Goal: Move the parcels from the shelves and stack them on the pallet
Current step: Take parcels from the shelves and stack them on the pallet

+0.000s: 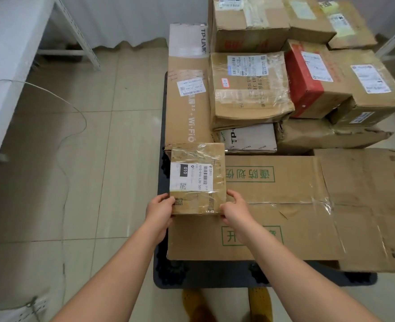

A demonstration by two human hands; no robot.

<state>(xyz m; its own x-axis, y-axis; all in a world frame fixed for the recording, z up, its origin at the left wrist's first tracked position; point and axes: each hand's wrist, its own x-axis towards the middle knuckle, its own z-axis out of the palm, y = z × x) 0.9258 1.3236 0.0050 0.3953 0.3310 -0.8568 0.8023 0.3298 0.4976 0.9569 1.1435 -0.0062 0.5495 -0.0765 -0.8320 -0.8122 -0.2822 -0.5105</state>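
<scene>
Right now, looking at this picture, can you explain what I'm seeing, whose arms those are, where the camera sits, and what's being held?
There is no machine here. A person wears a wide-angle camera on the head, looking forward and down, so the two bare arms are their own. The left hand and right hand grip the near corners of a small taped parcel with a white shipping label. It sits over the corner of a large flat carton with green printing. That carton and many other cardboard parcels are stacked on a dark pallet on a tiled floor. White shelving stands at the left.
</scene>
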